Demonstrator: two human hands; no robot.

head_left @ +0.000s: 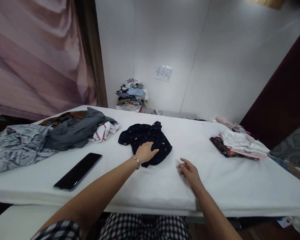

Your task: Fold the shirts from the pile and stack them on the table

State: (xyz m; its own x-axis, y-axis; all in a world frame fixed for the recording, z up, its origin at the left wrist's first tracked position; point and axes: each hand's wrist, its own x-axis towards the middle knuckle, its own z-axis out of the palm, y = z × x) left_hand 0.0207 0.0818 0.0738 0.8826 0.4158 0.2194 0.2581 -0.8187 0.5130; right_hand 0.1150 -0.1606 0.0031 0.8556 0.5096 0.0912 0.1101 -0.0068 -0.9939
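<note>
Cloth lies at the centre of the frame: a dark navy garment [145,142] with small coloured dots, crumpled on the white table [165,186]. The left hand [145,152] rests palm down on the garment's near edge, fingers loosely spread over the fabric (a thin bracelet [136,161] circles its wrist). The right hand [189,172] lies on the bare table just right of the garment, fingers half curled and holding nothing, not touching the cloth. At the left of the frame a black phone [78,171] lies flat, and beyond it sprawls a heap of unfolded clothes [47,136], grey and printed. At the right edge sits a stack of folded clothes [240,144]. Against the far wall, upper centre, stands another pile of clothes [132,94] beneath a paper label [162,73].
</note>
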